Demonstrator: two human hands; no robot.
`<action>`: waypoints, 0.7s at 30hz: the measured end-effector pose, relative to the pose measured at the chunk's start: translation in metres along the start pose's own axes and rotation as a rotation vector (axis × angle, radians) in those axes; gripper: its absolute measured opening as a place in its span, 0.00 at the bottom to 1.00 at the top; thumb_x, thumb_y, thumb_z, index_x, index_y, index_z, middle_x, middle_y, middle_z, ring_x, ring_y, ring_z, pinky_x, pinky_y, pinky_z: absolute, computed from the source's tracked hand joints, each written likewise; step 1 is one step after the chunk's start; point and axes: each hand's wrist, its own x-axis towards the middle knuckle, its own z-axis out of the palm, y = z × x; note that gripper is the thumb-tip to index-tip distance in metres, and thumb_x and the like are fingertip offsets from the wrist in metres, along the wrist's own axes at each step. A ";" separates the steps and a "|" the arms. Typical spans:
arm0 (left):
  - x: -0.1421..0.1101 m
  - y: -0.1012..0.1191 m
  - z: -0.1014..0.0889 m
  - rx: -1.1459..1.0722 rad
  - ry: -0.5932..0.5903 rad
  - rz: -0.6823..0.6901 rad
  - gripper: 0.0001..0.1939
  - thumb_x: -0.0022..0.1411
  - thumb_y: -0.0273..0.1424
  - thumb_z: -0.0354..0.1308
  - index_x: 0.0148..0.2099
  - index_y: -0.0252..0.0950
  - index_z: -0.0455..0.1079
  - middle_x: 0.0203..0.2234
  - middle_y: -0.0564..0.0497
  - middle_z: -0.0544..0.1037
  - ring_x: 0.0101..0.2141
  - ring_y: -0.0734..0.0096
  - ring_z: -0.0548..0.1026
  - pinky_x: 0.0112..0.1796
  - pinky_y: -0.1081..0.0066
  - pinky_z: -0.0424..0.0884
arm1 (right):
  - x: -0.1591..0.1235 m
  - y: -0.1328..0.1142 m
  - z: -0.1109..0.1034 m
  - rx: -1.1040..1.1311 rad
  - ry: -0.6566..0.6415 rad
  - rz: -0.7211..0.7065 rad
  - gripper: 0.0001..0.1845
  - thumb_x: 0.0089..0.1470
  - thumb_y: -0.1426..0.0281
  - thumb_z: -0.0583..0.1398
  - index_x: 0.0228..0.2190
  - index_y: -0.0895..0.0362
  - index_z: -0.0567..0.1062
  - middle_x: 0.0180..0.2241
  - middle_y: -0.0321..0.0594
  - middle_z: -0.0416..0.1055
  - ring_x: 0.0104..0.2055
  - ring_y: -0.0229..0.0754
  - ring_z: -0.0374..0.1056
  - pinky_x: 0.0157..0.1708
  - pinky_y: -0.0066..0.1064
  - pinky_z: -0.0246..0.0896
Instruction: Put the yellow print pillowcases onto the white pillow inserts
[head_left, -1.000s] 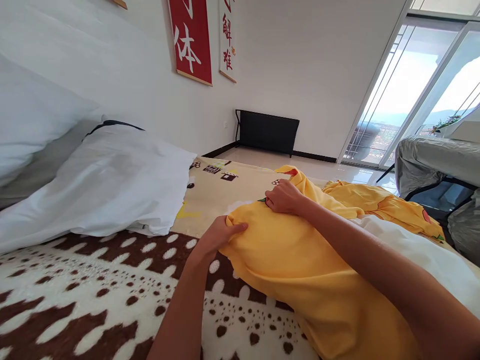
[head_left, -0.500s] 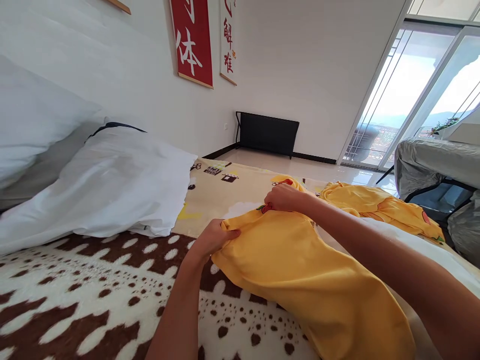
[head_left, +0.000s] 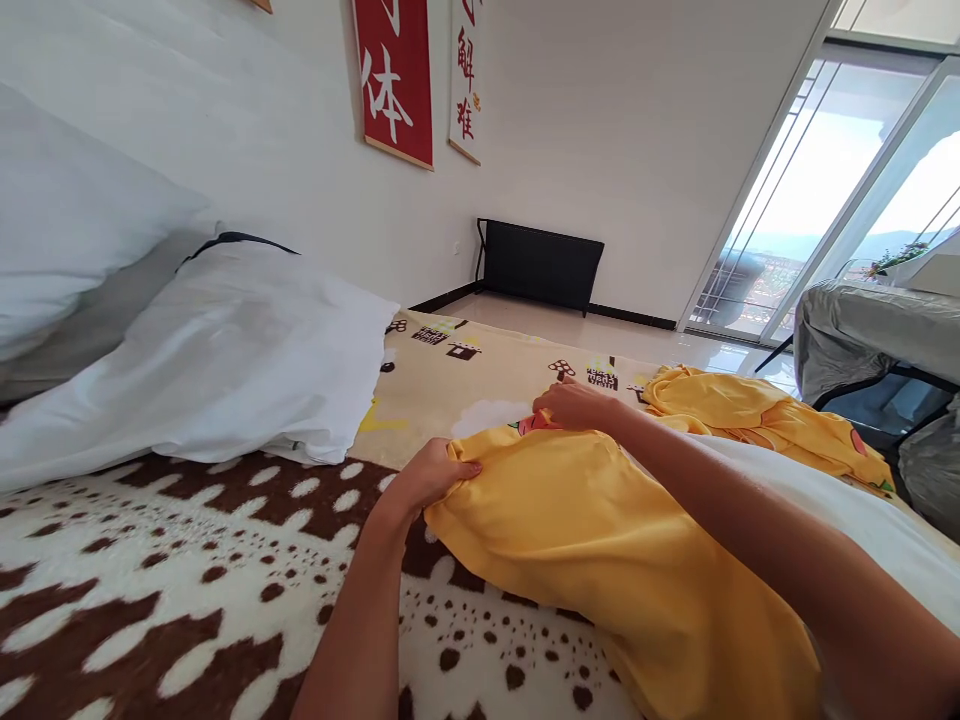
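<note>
Left hand [head_left: 426, 474], right hand [head_left: 576, 402] on yellow cloth [head_left: 577, 510]

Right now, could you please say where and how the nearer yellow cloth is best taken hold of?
I'd probably take the nearer yellow cloth by its left end, from the left, thumb on top, as the left hand does: its edge faces that side, while the rest drapes loosely.

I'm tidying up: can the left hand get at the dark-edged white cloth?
Probably, once free: the left hand grips the yellow cloth, but nothing visible stands between that hand and the white cloth.
</note>
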 end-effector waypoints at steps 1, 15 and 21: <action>0.000 0.000 -0.001 0.000 -0.003 0.006 0.12 0.38 0.31 0.65 0.29 0.34 0.72 0.25 0.48 0.79 0.30 0.58 0.77 0.27 0.72 0.70 | 0.000 -0.001 0.002 0.010 -0.021 0.006 0.14 0.54 0.75 0.57 0.43 0.55 0.74 0.41 0.43 0.76 0.42 0.41 0.70 0.41 0.29 0.54; 0.001 -0.002 -0.008 0.023 0.062 0.018 0.08 0.37 0.27 0.64 0.23 0.35 0.68 0.19 0.52 0.76 0.30 0.58 0.76 0.25 0.75 0.66 | 0.031 -0.014 0.013 -0.016 0.060 0.296 0.13 0.62 0.72 0.53 0.46 0.62 0.69 0.40 0.50 0.73 0.42 0.46 0.70 0.41 0.37 0.64; 0.000 -0.007 -0.010 -0.040 0.072 -0.077 0.12 0.34 0.27 0.67 0.25 0.34 0.70 0.21 0.50 0.78 0.29 0.57 0.77 0.24 0.73 0.67 | 0.047 -0.030 0.030 0.054 0.028 0.347 0.18 0.60 0.63 0.57 0.49 0.59 0.69 0.48 0.45 0.68 0.45 0.43 0.68 0.44 0.41 0.68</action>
